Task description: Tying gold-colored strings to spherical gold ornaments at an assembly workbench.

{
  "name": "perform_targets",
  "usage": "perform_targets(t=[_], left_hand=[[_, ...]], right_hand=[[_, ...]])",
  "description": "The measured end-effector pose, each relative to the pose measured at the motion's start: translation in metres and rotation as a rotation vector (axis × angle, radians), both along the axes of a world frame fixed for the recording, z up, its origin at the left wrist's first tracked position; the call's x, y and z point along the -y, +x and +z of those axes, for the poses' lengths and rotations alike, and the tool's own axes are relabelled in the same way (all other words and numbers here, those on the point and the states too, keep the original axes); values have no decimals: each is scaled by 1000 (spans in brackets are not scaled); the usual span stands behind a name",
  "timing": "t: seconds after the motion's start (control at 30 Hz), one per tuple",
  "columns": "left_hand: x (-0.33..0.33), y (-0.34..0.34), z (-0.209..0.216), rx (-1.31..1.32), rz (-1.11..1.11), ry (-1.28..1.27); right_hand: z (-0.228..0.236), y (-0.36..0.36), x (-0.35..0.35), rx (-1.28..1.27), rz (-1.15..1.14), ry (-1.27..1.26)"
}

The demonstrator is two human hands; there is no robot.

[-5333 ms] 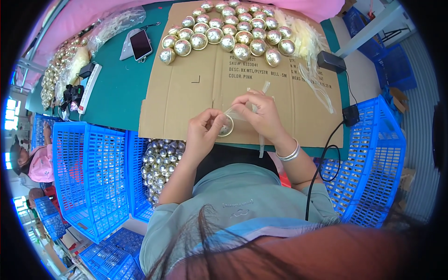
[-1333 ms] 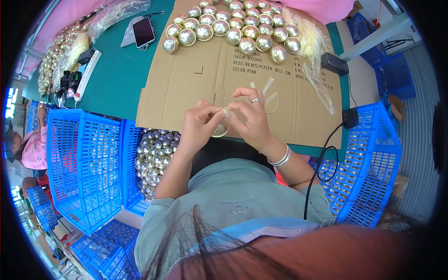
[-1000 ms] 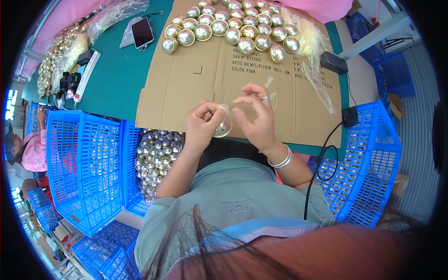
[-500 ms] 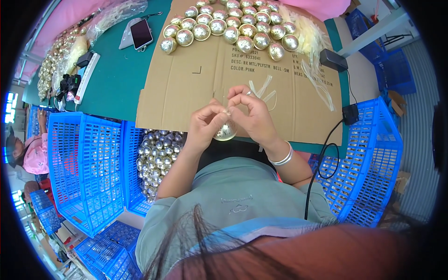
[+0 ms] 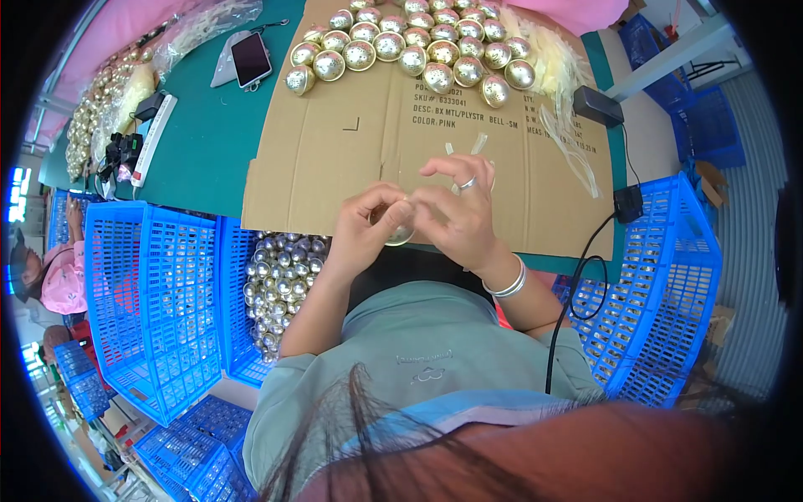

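A small gold bell [image 5: 401,236] with a mottled metallic finish hangs just past the cardboard's near edge, partly hidden by my fingers. My left hand [image 5: 366,224] is closed on its top, thumb and forefinger pinched. Against those fingertips, my right hand [image 5: 456,216] has its thumb and forefinger together at the bell's top, its other fingers raised and bent. Whatever thin piece lies in that right pinch is too small to make out. Pale ribbon ends [image 5: 480,142] show on the cardboard beyond my right hand.
Several gold bells [image 5: 389,46] stand on the cardboard sheet [image 5: 318,167] at the far side, beside a bundle of cream ribbons [image 5: 552,71]. A phone [image 5: 252,60] and power strip [image 5: 156,142] lie left. Blue crates [image 5: 155,293] flank me; a black cable [image 5: 577,289] hangs right.
My right hand has turned and its outer fingers have lifted, covering more of the ribbon behind. My left hand has shifted slightly and now hides more of the bell.
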State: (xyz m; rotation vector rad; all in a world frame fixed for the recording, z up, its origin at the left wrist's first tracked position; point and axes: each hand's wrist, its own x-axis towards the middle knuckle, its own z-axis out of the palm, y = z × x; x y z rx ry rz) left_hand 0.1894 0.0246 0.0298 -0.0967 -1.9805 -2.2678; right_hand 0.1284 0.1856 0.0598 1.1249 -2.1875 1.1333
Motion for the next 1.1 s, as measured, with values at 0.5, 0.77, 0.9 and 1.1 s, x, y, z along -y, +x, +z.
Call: perform_targets(t=[0.5,0.77,0.9,1.1], left_hand=[[-3,7,16,212,39,-270],[1,10,13,206,48,-317],[-1,13,13,225,64,-329],[3,21,26,269,9,-311]], right_hand=[[-14,-5,-9,394,14,-176],[9,-5,-12,383,33,-82],[21,-6,-13,26,150,222],[5,-4,-8,-196,245,288]])
